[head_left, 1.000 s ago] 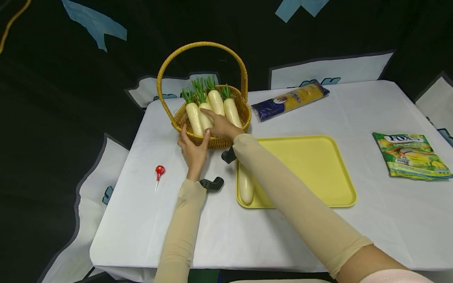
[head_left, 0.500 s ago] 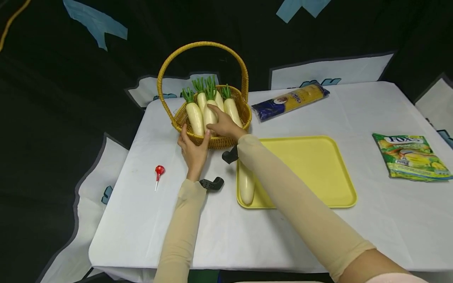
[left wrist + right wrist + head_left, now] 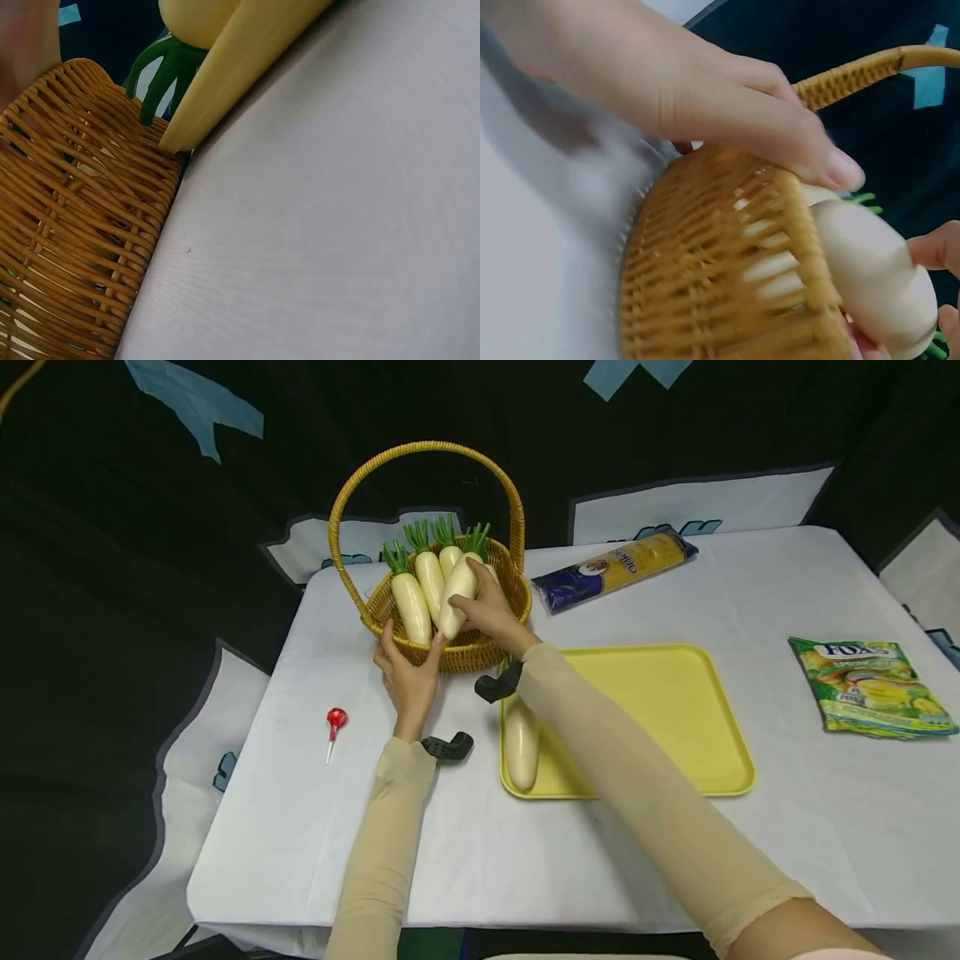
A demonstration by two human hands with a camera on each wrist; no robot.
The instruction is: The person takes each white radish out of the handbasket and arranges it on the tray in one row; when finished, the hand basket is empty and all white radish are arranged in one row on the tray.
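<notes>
A wicker basket (image 3: 480, 656) with a tall arched handle holds several white radishes (image 3: 410, 606) with green tops. My right hand (image 3: 491, 610) grips one white radish (image 3: 457, 597) by its body, thumb on the near side, over the basket's right half. In the right wrist view that radish (image 3: 874, 274) overlaps the rim, beside my right thumb. My left hand (image 3: 408, 681) holds the basket's front left rim, thumb and fingers spread. Another radish (image 3: 521, 747) lies on the left side of a yellow tray (image 3: 652, 718), partly under my right forearm.
A red lollipop (image 3: 335, 727) lies left of my left wrist. Behind the tray is a blue and yellow pasta pack (image 3: 615, 570). A green FOX'S candy bag (image 3: 870, 687) sits at the right. White cloth covers the table (image 3: 300, 852); dark curtains hang behind.
My right hand has moved to the right inside the basket, bringing the gripped radish across and tilting it, its top now to the right. My left hand stays at the rim.
</notes>
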